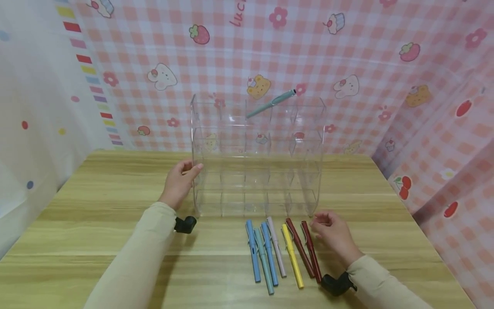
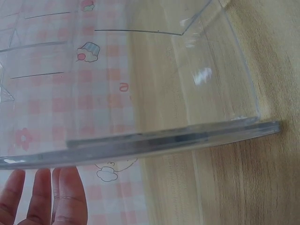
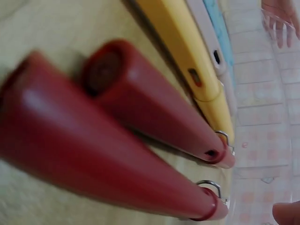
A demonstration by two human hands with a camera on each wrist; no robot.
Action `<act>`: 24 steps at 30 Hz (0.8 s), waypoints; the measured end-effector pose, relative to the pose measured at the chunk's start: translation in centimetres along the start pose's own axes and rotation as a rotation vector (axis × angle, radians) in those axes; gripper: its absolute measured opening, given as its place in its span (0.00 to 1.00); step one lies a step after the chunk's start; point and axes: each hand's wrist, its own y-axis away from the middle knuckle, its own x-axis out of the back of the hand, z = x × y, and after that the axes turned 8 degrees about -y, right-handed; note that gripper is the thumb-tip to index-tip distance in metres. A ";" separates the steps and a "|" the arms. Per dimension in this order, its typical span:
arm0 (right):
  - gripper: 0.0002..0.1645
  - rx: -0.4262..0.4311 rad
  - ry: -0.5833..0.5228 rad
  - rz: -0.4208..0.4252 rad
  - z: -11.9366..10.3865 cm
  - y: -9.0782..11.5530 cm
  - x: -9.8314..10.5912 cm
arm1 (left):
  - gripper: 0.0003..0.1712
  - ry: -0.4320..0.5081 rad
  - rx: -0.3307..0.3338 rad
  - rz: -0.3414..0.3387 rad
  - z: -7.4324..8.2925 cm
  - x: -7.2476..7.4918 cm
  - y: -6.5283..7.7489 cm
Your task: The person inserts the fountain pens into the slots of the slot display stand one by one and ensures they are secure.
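Observation:
A clear divided rack (image 1: pixel 256 204) stands upright on the table. My left hand (image 1: pixel 180 182) touches its left side panel with fingers extended; in the left wrist view the fingertips (image 2: pixel 68 183) meet the panel's edge. A teal pen (image 1: pixel 272 103) leans at a slant in the top row, its capped end sticking up to the right. By the rack's lower right corner is my right hand (image 1: pixel 332 231), fingers loosely bent and holding nothing. Left of it lie two dark red pens (image 1: pixel 311 253), a yellow pen (image 1: pixel 293 257) and a lilac pen (image 1: pixel 277 249).
Two blue pens (image 1: pixel 253 253) and another teal pen (image 1: pixel 264 262) lie left of the lilac one, in front of the rack. The wooden table (image 1: pixel 115 189) backs onto a pink checked curtain (image 1: pixel 231 56), with more cloth along both sides.

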 end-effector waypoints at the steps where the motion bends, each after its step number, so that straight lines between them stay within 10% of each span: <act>1: 0.22 0.003 0.016 -0.008 0.0 0.0 -0.1 | 0.32 -0.001 0.000 0.001 0.0 0.0 0.0; 24: 0.25 0.098 0.458 -0.190 -0.9 -1.1 -1.1 | 0.36 -0.020 0.015 -0.014 0.0 -0.1 0.2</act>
